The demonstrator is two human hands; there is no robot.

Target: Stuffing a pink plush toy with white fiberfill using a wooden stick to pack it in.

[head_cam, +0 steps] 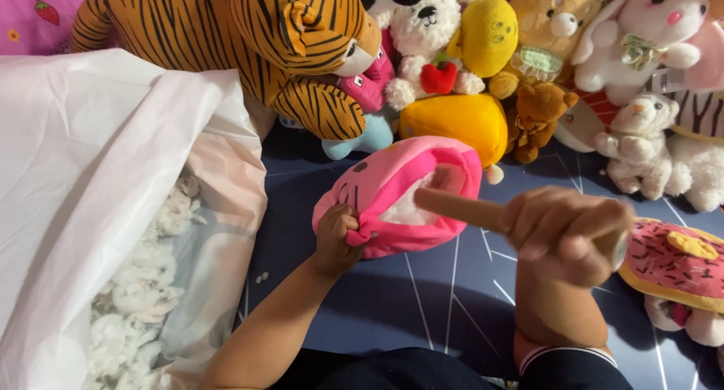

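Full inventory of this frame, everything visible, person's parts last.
pink plush toy: 1, pink, centre of the mat, open with white filling showing
wooden stick: 1, tan, tip in the pink plush toy's opening
plastic bag: 1, white translucent, left side
stuffing: loose clumps, white, inside the plastic bag
tiger plush: 1, orange with black stripes, top left
plush pile: several, white, yellow, brown, pink, along the top and right
doughnut plush: 1, pink with sprinkles, right edge
floor mat: 1, dark blue with white lines, underneath
left hand: pinches the pink plush toy's lower edge
right hand: closed round the wooden stick
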